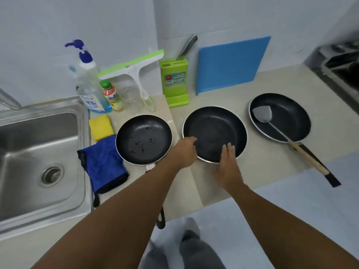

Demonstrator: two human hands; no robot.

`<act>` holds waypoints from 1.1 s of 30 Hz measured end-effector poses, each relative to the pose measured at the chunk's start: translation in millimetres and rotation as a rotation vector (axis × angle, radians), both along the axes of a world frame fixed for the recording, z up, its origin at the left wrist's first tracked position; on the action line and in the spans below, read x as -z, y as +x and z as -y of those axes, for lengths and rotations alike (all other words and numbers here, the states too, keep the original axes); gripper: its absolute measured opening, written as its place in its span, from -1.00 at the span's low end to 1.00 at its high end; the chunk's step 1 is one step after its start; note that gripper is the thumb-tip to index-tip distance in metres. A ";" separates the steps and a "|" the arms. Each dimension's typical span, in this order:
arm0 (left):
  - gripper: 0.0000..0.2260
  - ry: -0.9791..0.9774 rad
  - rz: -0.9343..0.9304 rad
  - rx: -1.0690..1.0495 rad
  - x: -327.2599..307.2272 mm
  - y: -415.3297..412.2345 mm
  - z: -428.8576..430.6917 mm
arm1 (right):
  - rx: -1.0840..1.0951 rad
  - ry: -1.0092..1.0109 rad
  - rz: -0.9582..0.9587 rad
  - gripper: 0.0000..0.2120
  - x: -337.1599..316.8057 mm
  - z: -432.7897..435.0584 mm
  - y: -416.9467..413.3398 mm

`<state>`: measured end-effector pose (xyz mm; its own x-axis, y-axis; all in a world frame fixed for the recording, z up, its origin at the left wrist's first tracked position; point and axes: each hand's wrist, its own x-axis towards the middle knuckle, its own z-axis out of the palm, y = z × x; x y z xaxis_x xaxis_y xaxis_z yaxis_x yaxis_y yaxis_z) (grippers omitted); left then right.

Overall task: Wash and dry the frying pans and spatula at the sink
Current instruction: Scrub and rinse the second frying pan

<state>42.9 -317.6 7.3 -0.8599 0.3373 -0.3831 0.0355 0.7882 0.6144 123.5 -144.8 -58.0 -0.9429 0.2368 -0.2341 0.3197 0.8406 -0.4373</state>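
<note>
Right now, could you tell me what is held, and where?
The left hand grips the middle pan at its near-left rim; the right hand touches its near rim.

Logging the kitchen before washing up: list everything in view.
left pan: 1, black, by cloth
middle pan: 1, black, centre
right pan: 1, black, right
spatula: 1, steel, wooden handle, in right pan
sink: 1, steel, left
tap: 1, steel, behind sink
sponge: 1, yellow, beside sink
cloth: 1, blue, beside left pan
soap bottle: 1, clear, blue pump, by wall
small bottle: 1, green cap, beside it
jar: 1, clear, by squeegee
squeegee: 1, green-white, against wall
knife block: 1, green, with knife
cutting board: 1, blue, against wall
left hand: grips middle pan's left rim
right hand: fingers on its near rim
</note>
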 end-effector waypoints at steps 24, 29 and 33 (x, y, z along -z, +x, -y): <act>-0.67 -0.396 0.007 -0.190 73.5 -104.0 -60.1 | 0.383 -0.387 0.082 0.10 60.2 -55.3 -8.9; -0.74 -0.291 -0.038 -0.258 60.6 -99.1 -59.0 | 0.391 -0.343 0.060 0.09 48.3 -61.3 -0.9; -0.67 -0.157 -0.086 -0.368 31.3 -97.3 -54.1 | 0.352 -0.358 0.044 0.06 17.2 -65.7 -10.4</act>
<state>-54.4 -263.5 -23.9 -0.9434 -0.0561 -0.3268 -0.2208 0.8417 0.4928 113.1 -79.1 -75.2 -0.8078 0.4364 -0.3964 0.5813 0.4779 -0.6586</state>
